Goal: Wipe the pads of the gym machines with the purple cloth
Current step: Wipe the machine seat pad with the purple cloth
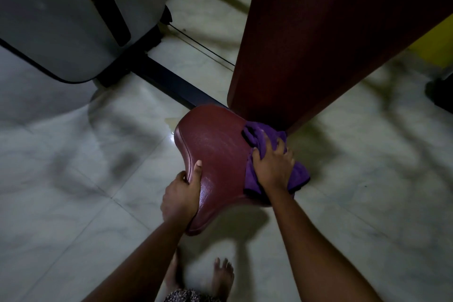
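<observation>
A dark red seat pad (pixel 215 147) lies at the middle of the view, below a long dark red back pad (pixel 318 39) that rises to the upper right. My left hand (pixel 182 191) grips the seat pad's near left edge, thumb on top and fingers curled under. My right hand (pixel 273 164) presses down on the bunched purple cloth (pixel 300 174), which lies on the seat pad's right side where it meets the back pad. The fingers spread over the cloth.
A grey machine housing (pixel 61 19) with a yellow part stands at the upper left. A dark frame bar (pixel 171 83) runs across the pale tiled floor (pixel 73 191) toward the seat. My bare feet (pixel 220 277) stand just below it. A yellow object (pixel 434 46) sits at the right.
</observation>
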